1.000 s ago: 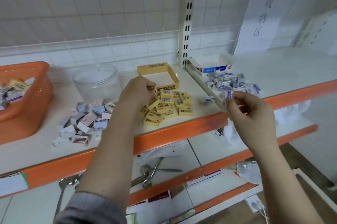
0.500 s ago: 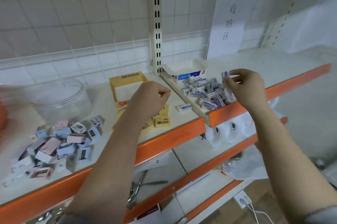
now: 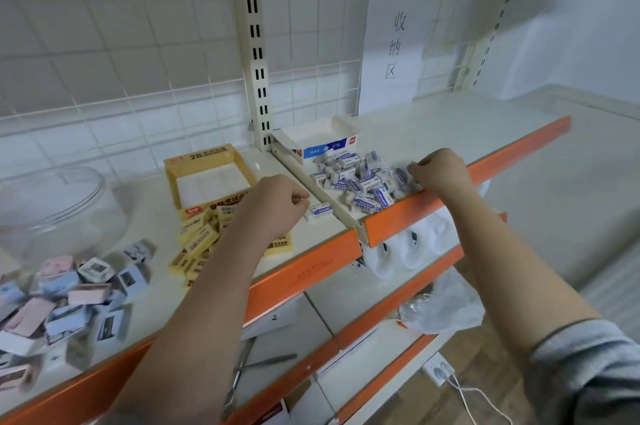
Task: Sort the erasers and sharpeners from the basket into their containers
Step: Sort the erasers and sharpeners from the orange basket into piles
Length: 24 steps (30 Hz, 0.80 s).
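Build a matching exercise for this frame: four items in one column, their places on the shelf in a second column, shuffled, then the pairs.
Things
1. glass bowl
2. yellow box
3. lone white eraser
4. blue-white box

Places
A. at the back, right of the shelf post
B. just left of the divider, by the left hand
C. far left, behind the sharpeners
D. behind the yellow erasers

Pairs: 1-C, 2-D, 3-B, 4-A
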Each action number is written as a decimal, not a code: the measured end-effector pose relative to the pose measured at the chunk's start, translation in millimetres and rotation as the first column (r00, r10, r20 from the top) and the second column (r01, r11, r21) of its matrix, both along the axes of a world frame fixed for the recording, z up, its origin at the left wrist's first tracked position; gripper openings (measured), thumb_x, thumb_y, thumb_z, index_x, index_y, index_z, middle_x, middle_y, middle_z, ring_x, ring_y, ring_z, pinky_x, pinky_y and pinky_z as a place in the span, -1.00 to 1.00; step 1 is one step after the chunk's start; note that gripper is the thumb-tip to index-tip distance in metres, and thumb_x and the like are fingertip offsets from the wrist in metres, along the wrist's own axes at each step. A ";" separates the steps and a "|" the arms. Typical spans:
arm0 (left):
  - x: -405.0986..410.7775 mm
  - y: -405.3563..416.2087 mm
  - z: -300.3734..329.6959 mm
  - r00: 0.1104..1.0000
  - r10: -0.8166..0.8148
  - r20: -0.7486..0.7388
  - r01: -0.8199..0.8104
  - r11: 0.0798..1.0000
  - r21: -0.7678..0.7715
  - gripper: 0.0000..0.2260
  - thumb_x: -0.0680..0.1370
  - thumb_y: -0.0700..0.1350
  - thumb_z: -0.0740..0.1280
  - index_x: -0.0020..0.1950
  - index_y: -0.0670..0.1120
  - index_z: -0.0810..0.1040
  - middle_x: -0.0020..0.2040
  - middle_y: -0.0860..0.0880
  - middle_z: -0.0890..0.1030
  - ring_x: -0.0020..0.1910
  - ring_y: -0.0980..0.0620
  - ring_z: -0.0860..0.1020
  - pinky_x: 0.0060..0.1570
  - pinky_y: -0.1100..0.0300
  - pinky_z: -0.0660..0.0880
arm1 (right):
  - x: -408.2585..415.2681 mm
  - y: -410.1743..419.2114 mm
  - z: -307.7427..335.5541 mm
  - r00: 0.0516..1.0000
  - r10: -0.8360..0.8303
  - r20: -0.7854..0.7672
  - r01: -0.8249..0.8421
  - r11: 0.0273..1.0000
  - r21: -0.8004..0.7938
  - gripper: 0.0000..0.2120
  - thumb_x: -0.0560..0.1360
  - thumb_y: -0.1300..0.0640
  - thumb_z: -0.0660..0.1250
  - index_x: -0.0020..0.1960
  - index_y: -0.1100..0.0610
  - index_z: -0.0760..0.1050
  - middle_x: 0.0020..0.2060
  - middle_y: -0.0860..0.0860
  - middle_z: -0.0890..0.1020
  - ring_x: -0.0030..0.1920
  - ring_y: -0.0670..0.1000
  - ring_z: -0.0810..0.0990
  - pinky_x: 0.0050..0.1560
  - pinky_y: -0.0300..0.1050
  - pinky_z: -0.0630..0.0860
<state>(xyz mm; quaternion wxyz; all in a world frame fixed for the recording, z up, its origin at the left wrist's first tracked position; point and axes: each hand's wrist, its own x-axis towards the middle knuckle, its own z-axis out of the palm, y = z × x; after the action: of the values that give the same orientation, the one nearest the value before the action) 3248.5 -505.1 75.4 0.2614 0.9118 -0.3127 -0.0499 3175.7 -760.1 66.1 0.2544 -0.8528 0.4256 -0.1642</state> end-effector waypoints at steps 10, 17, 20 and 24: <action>15.7 -25.5 -0.1 0.999 -0.047 -0.018 0.049 0.977 0.206 -0.65 0.51 -0.05 0.39 0.29 -0.04 0.52 0.16 -0.04 0.60 0.03 -0.01 0.57 0.08 0.06 0.51 | -16.5 15.3 7.2 0.991 0.023 0.130 -0.017 0.999 -0.051 -0.75 0.47 0.17 0.26 -0.25 0.31 0.58 -0.36 0.23 0.56 -0.26 0.26 0.49 -0.34 -0.08 0.39; 19.8 -31.7 -10.3 0.998 -0.045 -0.032 0.052 0.966 0.254 -0.70 0.47 -0.07 0.44 0.18 -0.08 0.60 0.05 -0.02 0.63 -0.01 0.01 0.58 0.07 0.05 0.53 | -38.6 44.8 -2.5 0.959 -0.001 0.282 0.010 1.000 -0.029 -0.81 0.49 0.14 0.24 -0.08 0.13 0.62 -0.28 0.06 0.63 -0.40 0.02 0.48 -0.40 -0.18 0.35; 22.1 -28.9 -9.8 1.000 -0.020 -0.003 0.020 0.973 0.231 -0.75 0.47 -0.08 0.43 0.13 -0.09 0.61 0.00 -0.03 0.63 -0.06 0.01 0.58 0.03 0.05 0.54 | -48.3 59.8 -7.9 0.947 0.004 0.321 -0.008 1.000 0.011 -0.82 0.48 0.17 0.23 -0.15 0.15 0.61 -0.39 0.01 0.57 -0.46 -0.02 0.43 -0.44 -0.21 0.31; 24.4 -29.2 3.9 0.997 0.006 0.083 -0.013 0.997 0.081 -0.76 0.51 -0.09 0.39 0.16 -0.06 0.60 0.03 -0.02 0.62 -0.05 0.02 0.55 0.01 0.09 0.52 | -59.6 69.4 -5.4 0.946 -0.004 0.325 -0.013 0.999 0.049 -0.83 0.49 0.17 0.23 -0.18 0.13 0.59 -0.31 0.12 0.64 -0.40 0.05 0.46 -0.37 -0.15 0.36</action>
<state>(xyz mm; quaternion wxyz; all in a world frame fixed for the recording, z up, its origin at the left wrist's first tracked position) 3272.9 -534.3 79.3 0.2111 0.9245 -0.3165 -0.0235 3116.0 -690.6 60.8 0.3430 -0.8083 0.3799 -0.2910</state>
